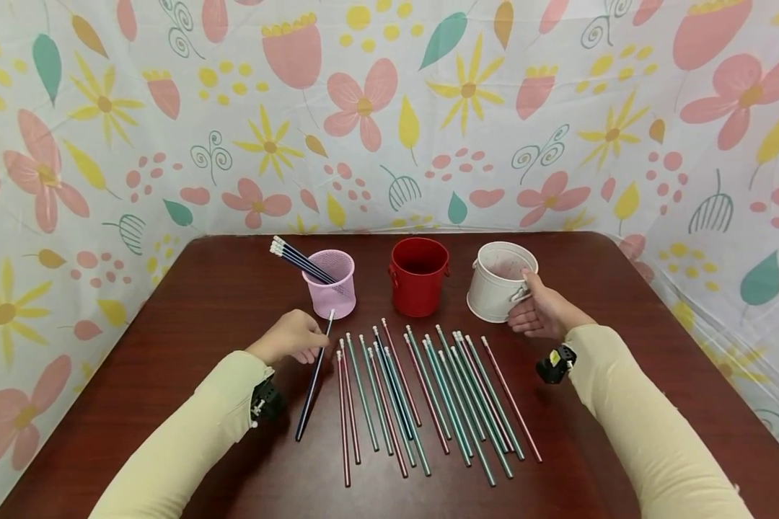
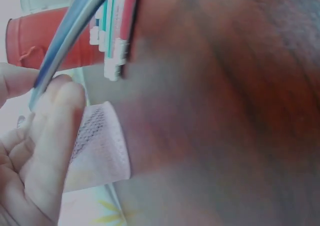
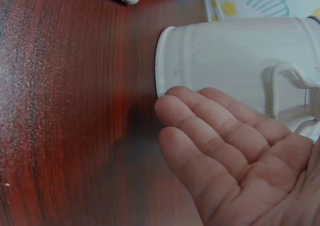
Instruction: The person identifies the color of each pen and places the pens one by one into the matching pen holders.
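Note:
Between thumb and fingers, my left hand [image 1: 291, 337] pinches a dark blue pencil [image 1: 310, 396]. Its white eraser end points toward the pink mesh cup [image 1: 337, 301], just beyond the hand. In the left wrist view the pencil [image 2: 67, 39] slants up from the fingertips. Several dark blue pencils [image 1: 298, 261] lean in that cup, eraser ends up. At the right, my right hand [image 1: 545, 311] is beside the white bucket [image 1: 489, 297], its thumb near the rim by the handle. In the right wrist view the fingers [image 3: 215, 131] lie extended along the bucket's side, palm visible.
A red bucket [image 1: 418, 285] stands between the pink cup and the white bucket. Several green, red and blue pencils [image 1: 428, 404] lie in a loose row on the brown table [image 1: 234, 288], erasers facing the containers. A flower-patterned cloth [image 1: 376, 180] hangs behind the table.

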The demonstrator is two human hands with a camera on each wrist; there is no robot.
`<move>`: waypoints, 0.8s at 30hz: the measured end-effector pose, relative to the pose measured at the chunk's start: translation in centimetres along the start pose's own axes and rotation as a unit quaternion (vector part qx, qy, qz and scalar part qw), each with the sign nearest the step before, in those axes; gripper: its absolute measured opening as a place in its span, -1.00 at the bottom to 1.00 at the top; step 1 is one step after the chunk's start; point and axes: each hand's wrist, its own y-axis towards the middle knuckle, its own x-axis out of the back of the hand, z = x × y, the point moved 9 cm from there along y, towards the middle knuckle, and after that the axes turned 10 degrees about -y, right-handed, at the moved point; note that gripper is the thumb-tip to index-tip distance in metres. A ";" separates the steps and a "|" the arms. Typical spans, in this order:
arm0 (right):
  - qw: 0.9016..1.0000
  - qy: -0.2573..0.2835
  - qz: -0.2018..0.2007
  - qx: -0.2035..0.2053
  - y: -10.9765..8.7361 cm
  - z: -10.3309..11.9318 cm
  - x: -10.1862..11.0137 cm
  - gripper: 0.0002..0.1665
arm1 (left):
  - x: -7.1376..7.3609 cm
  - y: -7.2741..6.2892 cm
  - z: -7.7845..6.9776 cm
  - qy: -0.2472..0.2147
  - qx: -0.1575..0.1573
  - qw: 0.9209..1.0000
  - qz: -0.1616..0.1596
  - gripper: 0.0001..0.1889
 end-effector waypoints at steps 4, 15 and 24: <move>1.000 0.004 -0.002 -0.001 0.1 -0.1 -0.1 0.27 | 1.2 -0.2 -1.3 -0.040 -0.041 0.998 -0.023 -0.84; 1.000 0.009 -0.010 -0.003 0.2 -0.3 0.0 0.27 | 3.2 -1.9 -2.9 -0.165 -0.055 0.983 -0.052 -0.80; 1.000 0.016 -0.010 -0.001 0.2 -0.3 0.0 0.27 | 4.3 -3.6 -3.7 -0.273 -0.104 0.955 -0.053 -0.89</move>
